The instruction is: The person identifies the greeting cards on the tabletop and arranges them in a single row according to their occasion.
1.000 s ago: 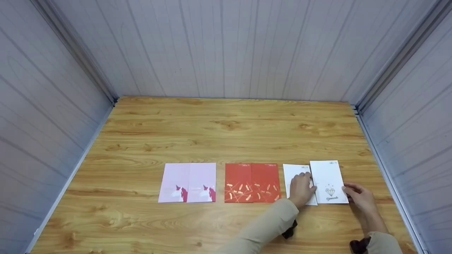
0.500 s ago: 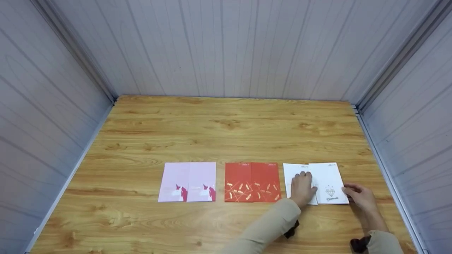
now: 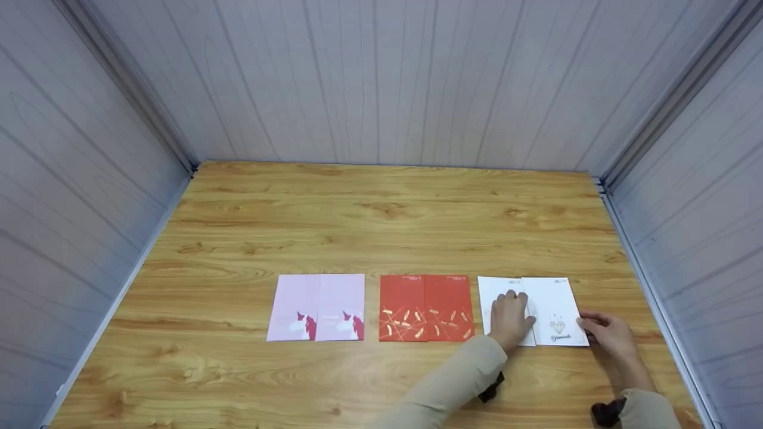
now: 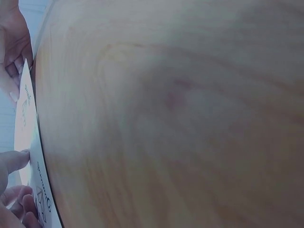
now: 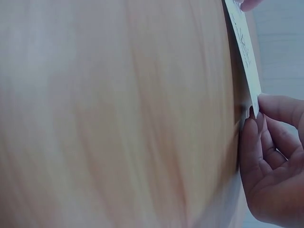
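Two white cards lie side by side at the right of the row in the head view. The right-hand white card [image 3: 551, 301], printed with a diamond and lettering, slightly overlaps the left-hand white card [image 3: 490, 292]. My left hand [image 3: 509, 319] rests on the left-hand one, its fingertips and thumb touching the surface near the shared edge. At the lower right edge of the other card, my right hand [image 3: 611, 336] pinches it between thumb and fingers. The right wrist view shows the pinched corner [image 5: 255, 102] raised slightly off the table.
Two red cards [image 3: 402, 292] with gold feather prints lie just left of the white ones. Further left are two pink cards [image 3: 340, 292] with unicorn prints. Pale panel walls [image 3: 375, 83] enclose the wooden table [image 3: 381, 238] at the back and sides.
The right-hand white card has shifted slightly toward me and to the left, its edge now over the other white card. The left hand moved slightly; the right hand barely moved.
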Available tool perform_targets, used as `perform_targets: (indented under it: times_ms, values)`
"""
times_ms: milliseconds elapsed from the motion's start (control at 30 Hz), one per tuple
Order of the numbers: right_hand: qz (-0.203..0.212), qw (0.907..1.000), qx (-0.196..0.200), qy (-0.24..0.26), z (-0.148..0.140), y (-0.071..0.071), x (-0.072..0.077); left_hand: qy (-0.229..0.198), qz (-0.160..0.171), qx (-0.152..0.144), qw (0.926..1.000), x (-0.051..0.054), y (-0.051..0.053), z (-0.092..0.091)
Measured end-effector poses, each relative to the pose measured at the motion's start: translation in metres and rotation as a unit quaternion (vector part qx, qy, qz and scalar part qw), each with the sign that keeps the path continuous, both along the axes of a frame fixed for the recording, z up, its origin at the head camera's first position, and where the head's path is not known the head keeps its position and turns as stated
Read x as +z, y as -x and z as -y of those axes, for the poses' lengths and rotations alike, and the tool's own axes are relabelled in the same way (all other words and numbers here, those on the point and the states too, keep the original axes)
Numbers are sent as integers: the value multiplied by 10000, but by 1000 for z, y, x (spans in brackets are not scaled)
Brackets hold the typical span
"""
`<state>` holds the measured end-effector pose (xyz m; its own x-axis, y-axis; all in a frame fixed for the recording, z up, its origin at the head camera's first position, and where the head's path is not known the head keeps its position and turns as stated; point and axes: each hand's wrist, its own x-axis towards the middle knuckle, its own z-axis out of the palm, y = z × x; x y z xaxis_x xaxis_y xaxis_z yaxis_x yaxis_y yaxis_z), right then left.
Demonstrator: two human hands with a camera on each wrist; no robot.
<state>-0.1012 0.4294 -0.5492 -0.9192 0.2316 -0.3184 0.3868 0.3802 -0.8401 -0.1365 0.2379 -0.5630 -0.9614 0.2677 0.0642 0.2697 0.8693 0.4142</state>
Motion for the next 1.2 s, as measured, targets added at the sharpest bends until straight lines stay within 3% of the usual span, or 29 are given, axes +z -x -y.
perform_targets:
  times_ms: [233, 600, 900, 1200]
  values:
    - [17, 9999, 40, -96, -1, 1, 0, -19, 213, -60, 9998, 1, 2, -2]
    - [12, 10000, 56, -62, 0, 3, -2, 44, 187, -37, 9998, 1, 3, -1]
    - [-187, 9972, 274, -673, 1, 8, -4, 102, 193, 29, 9998, 3, 5, -1]
    - [-81, 9990, 256, -349, -3, 12, -4, -299, 91, -45, 9995, 2, 8, 5]
